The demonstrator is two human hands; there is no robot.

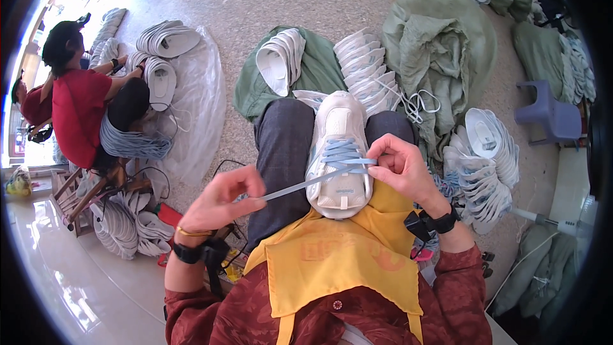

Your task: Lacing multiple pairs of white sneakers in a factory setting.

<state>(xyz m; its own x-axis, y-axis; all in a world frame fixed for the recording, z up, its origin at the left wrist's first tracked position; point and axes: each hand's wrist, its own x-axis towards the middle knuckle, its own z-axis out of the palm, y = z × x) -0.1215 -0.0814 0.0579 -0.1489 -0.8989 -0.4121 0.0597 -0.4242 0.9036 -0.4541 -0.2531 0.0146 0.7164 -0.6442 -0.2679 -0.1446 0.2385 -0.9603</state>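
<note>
A white sneaker [340, 118] rests on my lap, its toe facing away from me and its tongue towards me. Pale blue lace [300, 186] criss-crosses over the upper and runs out to the left as a flat, stretched strand. The far end of that strand is pinched in my left hand [223, 203], which is held out to the left of the shoe. At the shoe's right eyelet edge, my right hand [403, 166] has thumb and index finger closed on the lace. Under the shoe's heel lies my yellow apron [345, 268].
White shoe uppers [281, 61] sit stacked on green cloth [249, 89] ahead, with more stacks [488, 160] at right. A purple stool [552, 112] stands far right. At left, a person in red [80, 108] sits beside clear plastic sheeting [201, 102] and a bundle of blue laces [131, 140].
</note>
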